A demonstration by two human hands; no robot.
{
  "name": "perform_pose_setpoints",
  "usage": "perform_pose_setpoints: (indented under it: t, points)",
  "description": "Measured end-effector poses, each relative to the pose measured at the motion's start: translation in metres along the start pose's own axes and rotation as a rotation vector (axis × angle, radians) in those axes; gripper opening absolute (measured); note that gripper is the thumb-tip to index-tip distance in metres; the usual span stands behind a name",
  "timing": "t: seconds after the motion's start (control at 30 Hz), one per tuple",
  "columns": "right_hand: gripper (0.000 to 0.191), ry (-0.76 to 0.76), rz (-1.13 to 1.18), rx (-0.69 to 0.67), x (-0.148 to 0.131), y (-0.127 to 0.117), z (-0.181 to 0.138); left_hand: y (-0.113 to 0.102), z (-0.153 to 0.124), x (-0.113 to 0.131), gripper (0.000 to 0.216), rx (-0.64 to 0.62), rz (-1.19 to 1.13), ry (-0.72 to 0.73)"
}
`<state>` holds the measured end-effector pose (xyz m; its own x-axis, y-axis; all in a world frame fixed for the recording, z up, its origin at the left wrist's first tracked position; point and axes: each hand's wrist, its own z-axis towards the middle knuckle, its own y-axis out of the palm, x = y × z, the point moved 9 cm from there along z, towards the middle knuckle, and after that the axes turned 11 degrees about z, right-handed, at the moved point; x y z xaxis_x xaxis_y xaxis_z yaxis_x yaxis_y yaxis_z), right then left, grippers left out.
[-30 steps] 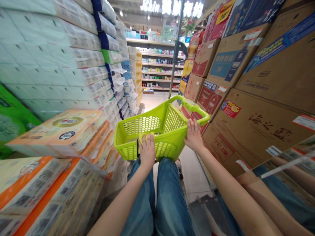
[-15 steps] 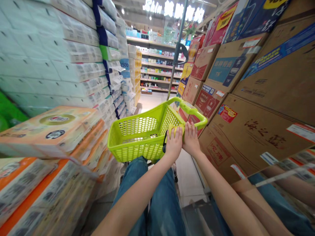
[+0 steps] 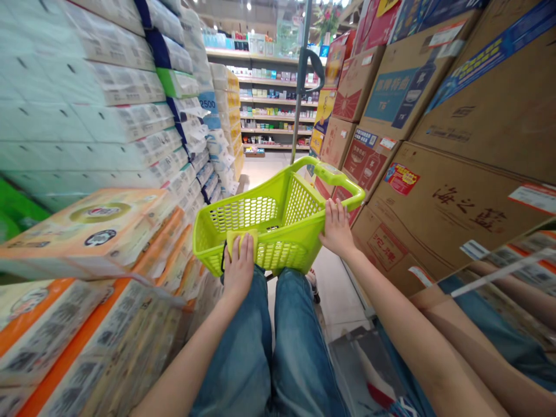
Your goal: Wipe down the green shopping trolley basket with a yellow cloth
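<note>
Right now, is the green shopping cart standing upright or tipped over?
Upright. The green shopping cart has its open top facing up, and its handle rises above one end, near the right hand.

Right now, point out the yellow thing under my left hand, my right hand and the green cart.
Yellow thing [image 3: 231,234], head view: upper left corner.
Right hand [image 3: 339,233], head view: back of the hand.
Green cart [image 3: 289,248], head view: near side wall.

"2500" marks a pack [image 3: 211,120]; "海之藍", a brown carton [image 3: 460,188].

Yellow cloth [image 3: 231,236] pt. hidden by L hand [image 3: 240,267], 2 forearms [image 3: 197,356] cropped, far pkgs [image 3: 280,74] illegible
</note>
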<state>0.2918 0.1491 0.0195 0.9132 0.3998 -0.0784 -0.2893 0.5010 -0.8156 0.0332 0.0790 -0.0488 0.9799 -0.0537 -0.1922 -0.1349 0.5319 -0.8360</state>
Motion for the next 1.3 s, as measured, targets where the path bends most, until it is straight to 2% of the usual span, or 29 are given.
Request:
perform_pose_setpoints:
  t: [0.1, 0.17, 0.37, 0.47, 0.53, 0.6, 0.67, 0.73, 0.97, 1.13, 1.2, 1.3]
  points:
    - [0.096, 0.004, 0.008, 0.01, 0.0, 0.0, 0.0, -0.003, 0.004, 0.005, 0.061, -0.016, -0.006, -0.065]
    - [0.096, 0.01, 0.01, 0.015, 0.0, 0.001, 0.0, -0.006, 0.013, 0.022, 0.062, -0.025, -0.028, -0.078]
    - [0.095, 0.013, 0.007, 0.015, 0.001, 0.002, 0.001, -0.027, 0.064, 0.116, 0.063, 0.031, -0.171, 0.023]
    - [0.085, 0.006, -0.007, 0.021, 0.003, 0.004, 0.001, -0.041, 0.093, 0.161, 0.058, 0.071, -0.213, 0.033]
    - [0.076, -0.009, -0.02, 0.019, 0.003, 0.005, 0.001, -0.046, 0.106, 0.178, 0.056, 0.096, -0.212, 0.046]
    - [0.074, -0.019, -0.021, 0.02, 0.004, 0.006, 0.0, -0.048, 0.108, 0.183, 0.055, 0.124, -0.198, 0.083]
    - [0.081, -0.015, -0.007, 0.025, 0.004, 0.005, 0.001, -0.046, 0.101, 0.178, 0.056, 0.153, -0.179, 0.157]
    - [0.089, -0.013, 0.011, 0.024, 0.004, 0.004, 0.001, -0.038, 0.088, 0.16, 0.057, 0.16, -0.149, 0.196]
    - [0.097, -0.006, 0.022, -0.001, 0.002, 0.001, 0.0, -0.003, 0.031, 0.059, 0.063, 0.052, -0.064, 0.121]
    - [0.096, 0.004, 0.014, -0.005, 0.002, 0.001, 0.0, 0.006, 0.0, -0.01, 0.064, 0.028, -0.039, 0.02]
    - [0.097, 0.004, 0.02, 0.0, 0.002, 0.001, 0.0, 0.007, -0.007, -0.028, 0.063, 0.027, -0.037, -0.029]
    - [0.096, 0.002, 0.021, 0.017, 0.001, 0.001, 0.0, 0.005, -0.009, -0.036, 0.064, 0.031, -0.043, -0.091]
